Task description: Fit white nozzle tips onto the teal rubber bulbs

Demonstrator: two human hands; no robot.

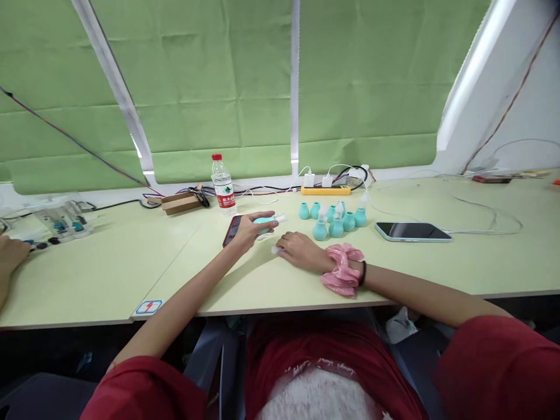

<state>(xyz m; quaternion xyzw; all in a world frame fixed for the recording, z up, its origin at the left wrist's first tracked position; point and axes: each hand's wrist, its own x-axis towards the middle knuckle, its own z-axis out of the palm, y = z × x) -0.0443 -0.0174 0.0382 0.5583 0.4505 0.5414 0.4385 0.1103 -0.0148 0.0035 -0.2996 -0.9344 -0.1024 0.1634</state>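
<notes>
My left hand (251, 231) is closed around a teal squeeze bulb (263, 221) with a clear tube-like tip pointing right, held just above the table. Close by on the right, my right hand (301, 251) rests low over the table with its fingers curled. A small whitish translucent piece (276, 249) shows at its fingertips, pinched between them. Beyond the right hand stand several more teal bulbs (320, 230), some bare with open necks and others topped with pale translucent tips. Partly behind my left hand lies a red-edged phone (231, 230).
A water bottle (224, 185) and a cardboard box (181, 202) stand at the back, near a yellow power strip (326, 190) with chargers and cables. A phone (413, 231) lies right, on a cable. Another person's hand (13, 254) is far left, by clear plastic parts (65, 221).
</notes>
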